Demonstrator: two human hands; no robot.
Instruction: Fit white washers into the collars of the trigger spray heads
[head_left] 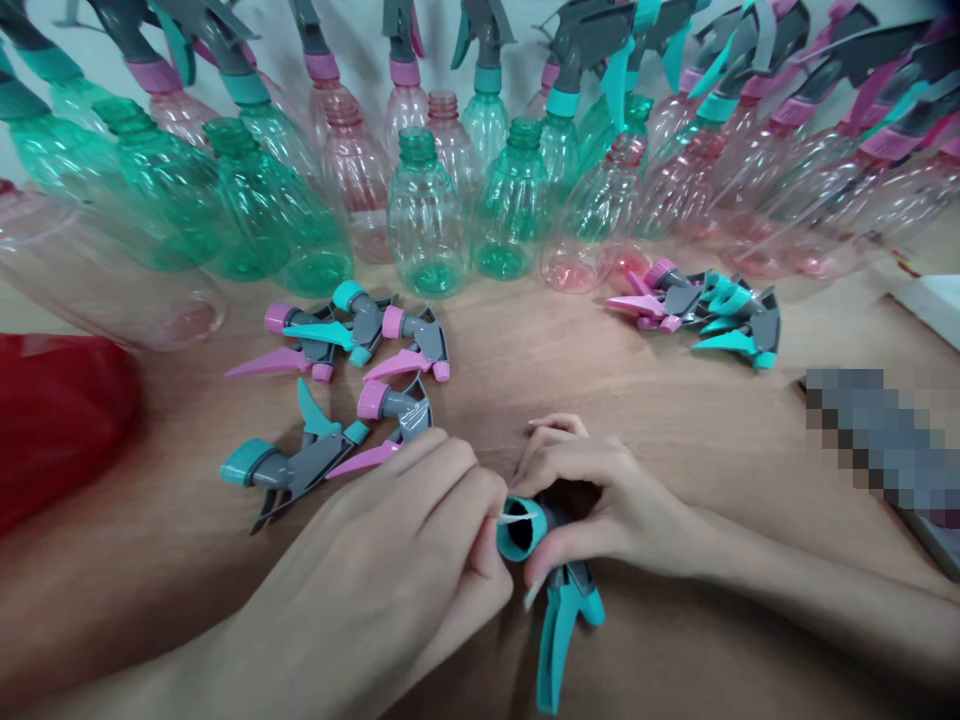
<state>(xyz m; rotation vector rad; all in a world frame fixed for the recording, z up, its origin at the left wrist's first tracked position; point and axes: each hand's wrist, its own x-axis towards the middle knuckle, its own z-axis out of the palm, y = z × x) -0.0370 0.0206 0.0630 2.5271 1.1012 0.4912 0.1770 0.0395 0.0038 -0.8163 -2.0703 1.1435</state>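
Observation:
My right hand (600, 490) grips a teal and grey trigger spray head (559, 620), its collar opening turned to the left and its teal trigger hanging down. A thin whitish tube (517, 517) shows at the mouth of that collar. My left hand (420, 530) is closed in a pinch on the tube's other end; the fingertips are partly hidden. Just beyond my left hand lie a pink and grey spray head (375, 400) and a teal and grey one (292, 470).
Several loose spray heads (360, 325) lie behind my hands, with another cluster (697, 300) at right. Rows of green bottles (429, 225) and pink bottles (589, 225) stand along the back, some with spray heads fitted. A red bag (60, 420) is at left, a pixelated dark object (885, 450) at right.

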